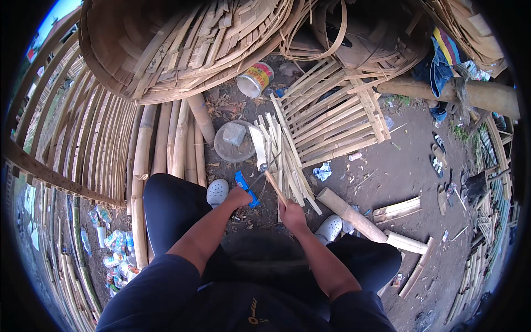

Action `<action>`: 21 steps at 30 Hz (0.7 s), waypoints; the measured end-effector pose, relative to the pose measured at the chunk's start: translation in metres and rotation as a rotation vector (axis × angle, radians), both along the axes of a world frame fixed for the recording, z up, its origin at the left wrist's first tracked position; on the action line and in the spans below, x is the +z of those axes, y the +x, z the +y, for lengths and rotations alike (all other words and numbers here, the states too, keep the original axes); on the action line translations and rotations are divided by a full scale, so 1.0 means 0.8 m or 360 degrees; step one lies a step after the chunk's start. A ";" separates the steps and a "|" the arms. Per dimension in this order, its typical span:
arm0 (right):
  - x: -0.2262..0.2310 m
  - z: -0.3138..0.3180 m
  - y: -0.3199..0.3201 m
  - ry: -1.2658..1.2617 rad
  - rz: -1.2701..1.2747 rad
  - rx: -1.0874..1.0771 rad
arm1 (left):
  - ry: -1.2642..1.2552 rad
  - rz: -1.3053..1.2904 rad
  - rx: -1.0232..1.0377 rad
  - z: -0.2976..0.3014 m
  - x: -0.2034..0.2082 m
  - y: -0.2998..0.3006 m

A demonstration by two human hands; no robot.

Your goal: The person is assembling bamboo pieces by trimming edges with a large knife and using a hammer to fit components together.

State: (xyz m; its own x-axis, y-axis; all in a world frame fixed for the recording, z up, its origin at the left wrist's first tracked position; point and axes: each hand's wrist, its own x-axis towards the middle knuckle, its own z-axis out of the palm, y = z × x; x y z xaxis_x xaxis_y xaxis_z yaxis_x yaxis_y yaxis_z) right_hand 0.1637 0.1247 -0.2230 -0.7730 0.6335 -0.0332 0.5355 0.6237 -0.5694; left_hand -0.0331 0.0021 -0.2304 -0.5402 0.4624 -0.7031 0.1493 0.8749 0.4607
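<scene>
My right hand (292, 214) is wrapped round the wooden handle of a machete (258, 145). Its broad, pale blade points away from me and lies over the left side of a pile of split bamboo strips (284, 157). My left hand (239, 197) is closed on a bent blue piece (241, 180) that looks like plastic; its exact kind is unclear. A thin strip shows between the two hands, and I cannot tell whether either one touches it. Just beyond the left hand, a whetstone-like grey block (234, 133) rests in a round, shallow basin (225, 150).
Large woven bamboo baskets (182, 50) hang over the far side. Beyond the strips lies a slatted bamboo panel (332, 116), near a paint-type bucket (255, 79). Bamboo poles (181, 138) line the left. Cut bamboo lengths (352, 214) lie at right, with sandals (438, 155) farther off.
</scene>
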 end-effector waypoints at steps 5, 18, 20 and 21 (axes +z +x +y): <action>0.004 0.001 -0.003 0.0047 0.0109 0.0118 | -0.0039 0.0106 0.0073 -0.003 -0.018 0.006; 0.133 0.070 -0.072 -0.0286 0.2080 -0.0011 | -0.0030 0.0159 0.0042 -0.019 -0.038 -0.005; 0.034 0.052 -0.046 0.0048 0.1122 -0.0229 | -0.0048 0.0132 0.0044 -0.015 -0.036 -0.005; -0.018 0.048 -0.031 0.0002 0.0559 -0.0215 | -0.0045 0.0119 0.0039 -0.008 -0.034 -0.004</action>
